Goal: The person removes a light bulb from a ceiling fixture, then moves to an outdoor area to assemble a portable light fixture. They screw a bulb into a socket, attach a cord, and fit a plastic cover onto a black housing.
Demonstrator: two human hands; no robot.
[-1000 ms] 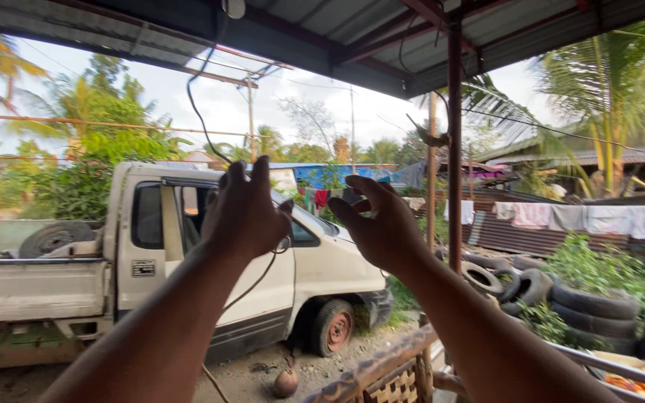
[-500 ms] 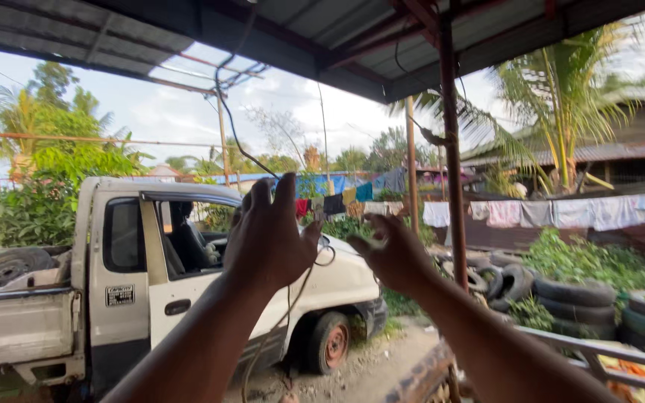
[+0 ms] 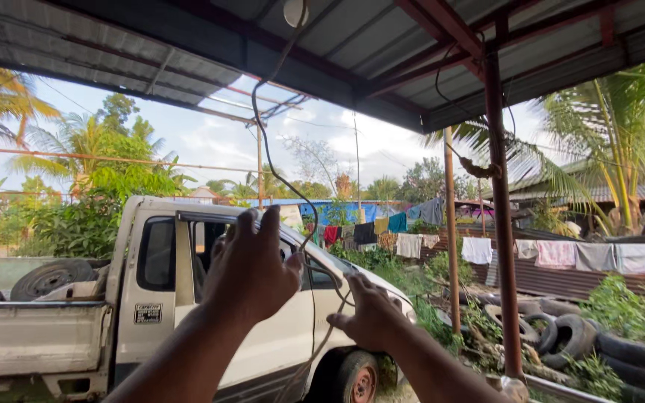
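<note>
A thin black cable point(image 3: 264, 142) hangs from a lamp fitting point(image 3: 296, 10) under the metal roof and drops down between my raised hands. I see the back of my left hand point(image 3: 251, 269); its fingers point up and its thumb presses the cable where the cable bends. Lower and to the right, my right hand point(image 3: 371, 317) curls around the same cable, which loops on downward below it point(image 3: 315, 351). Both forearms reach up from the bottom edge.
A white pickup truck point(image 3: 151, 328) with a spare tyre point(image 3: 50, 276) in its bed stands just beyond my hands. A rust-red steel post point(image 3: 503, 246) rises at the right, with old tyres point(image 3: 561, 336) and hung laundry point(image 3: 554, 254) behind it.
My hands have moved apart; the right one has sunk lower along the cable. My view has tilted up, showing more of the roof and the cable's top.
</note>
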